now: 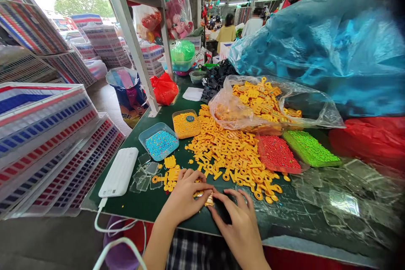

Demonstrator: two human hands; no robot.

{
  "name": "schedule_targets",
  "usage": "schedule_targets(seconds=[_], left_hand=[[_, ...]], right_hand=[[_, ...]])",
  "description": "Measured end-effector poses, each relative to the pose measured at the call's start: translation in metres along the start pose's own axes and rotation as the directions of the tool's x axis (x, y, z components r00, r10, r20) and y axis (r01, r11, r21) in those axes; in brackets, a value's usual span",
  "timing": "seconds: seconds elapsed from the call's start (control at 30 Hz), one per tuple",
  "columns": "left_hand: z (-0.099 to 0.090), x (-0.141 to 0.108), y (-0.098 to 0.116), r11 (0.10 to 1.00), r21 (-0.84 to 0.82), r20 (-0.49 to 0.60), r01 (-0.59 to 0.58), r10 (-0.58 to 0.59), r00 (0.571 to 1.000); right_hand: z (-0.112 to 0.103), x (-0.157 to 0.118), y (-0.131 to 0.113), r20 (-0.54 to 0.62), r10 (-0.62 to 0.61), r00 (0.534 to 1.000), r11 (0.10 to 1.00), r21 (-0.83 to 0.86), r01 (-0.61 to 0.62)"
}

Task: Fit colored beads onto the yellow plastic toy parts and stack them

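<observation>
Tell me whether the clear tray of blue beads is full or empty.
Full: blue beads cover the floor of the clear tray right up to its walls.

On my feed, the left hand and right hand hide most of the yellow plastic pieces between them; the clear plastic squares blur toward the right edge, and the blue plastic bag runs out of frame.
</observation>
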State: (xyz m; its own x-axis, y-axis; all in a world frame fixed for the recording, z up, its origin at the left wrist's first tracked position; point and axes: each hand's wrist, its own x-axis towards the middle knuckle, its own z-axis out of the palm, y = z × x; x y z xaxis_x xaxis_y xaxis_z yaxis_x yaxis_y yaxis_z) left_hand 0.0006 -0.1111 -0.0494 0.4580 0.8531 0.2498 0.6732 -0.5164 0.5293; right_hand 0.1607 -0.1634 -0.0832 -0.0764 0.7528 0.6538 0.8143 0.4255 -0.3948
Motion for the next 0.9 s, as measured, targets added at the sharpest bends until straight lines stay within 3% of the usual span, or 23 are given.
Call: schedule_targets(seconds=[0.23,0.53,0.67,0.8,0.9], left_hand=[[-0.001,0.0,-0.009,0.999,0.047,-0.25,0.019,-0.007,0.968],[0.001,0.002,-0.003,0.995,0.079,-0.256,-0.055,0.074,0.964],[-0.031,0.013,-0.03,0.986,0.167,-0.303,0.028,0.024,0.953],[-0.085,0.033,-0.076,0.886,0.288,-0.326,0.365,-0.267,0.907],[-0.106,0.048,-0.102,0.835,0.344,-0.289,0.429,-0.34,0.895]], right_hand=[[-0.003,0.002,-0.004,-0.001,0.041,0.999,0.998,0.045,-0.04],[-0.003,0.001,-0.002,0.026,0.028,0.999,0.998,0.048,-0.029],[-0.003,0.003,-0.001,0.025,0.003,1.0,0.999,0.044,-0.005],[-0.004,0.003,0.001,0.001,-0.004,1.0,0.998,0.062,0.004],[-0.005,0.004,0.004,0.019,-0.037,0.999,0.997,0.067,0.035]])
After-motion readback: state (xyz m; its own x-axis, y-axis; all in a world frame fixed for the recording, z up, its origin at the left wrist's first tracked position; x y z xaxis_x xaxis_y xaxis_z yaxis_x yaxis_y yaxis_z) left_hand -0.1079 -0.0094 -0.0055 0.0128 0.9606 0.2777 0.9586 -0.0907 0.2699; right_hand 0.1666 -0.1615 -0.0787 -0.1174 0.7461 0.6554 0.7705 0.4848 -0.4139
